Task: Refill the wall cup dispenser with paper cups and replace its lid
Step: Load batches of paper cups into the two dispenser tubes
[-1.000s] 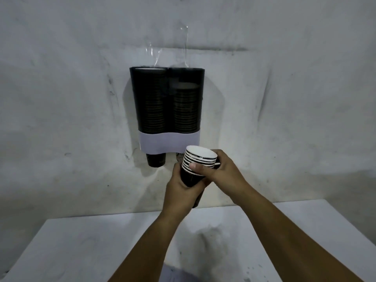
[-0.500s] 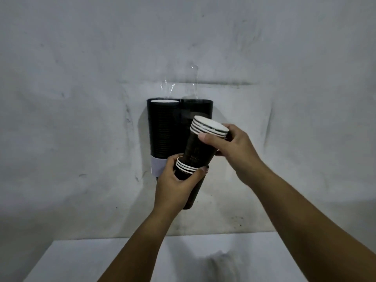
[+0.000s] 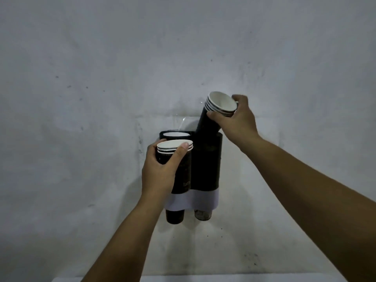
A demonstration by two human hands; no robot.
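Observation:
A black two-tube cup dispenser (image 3: 206, 165) with a white band at its base hangs on the wall. My right hand (image 3: 236, 119) grips a short stack of black paper cups (image 3: 211, 119), tilted, with its bottom end at the open top of the right tube. My left hand (image 3: 158, 169) holds a second stack of black cups (image 3: 181, 171) upright in front of the left tube. The left tube shows a white cup rim (image 3: 176, 134) at its top. One cup bottom (image 3: 175, 216) pokes out under each tube. No lid is in view.
The grey, stained wall (image 3: 101, 78) fills the view. A strip of a white table edge (image 3: 244, 278) shows at the bottom. Clear tape (image 3: 182, 122) sticks to the wall above the dispenser.
The single stack has been split in two. My right hand has lifted the upper cups up and right to the right tube's top; my left hand has kept the lower ones.

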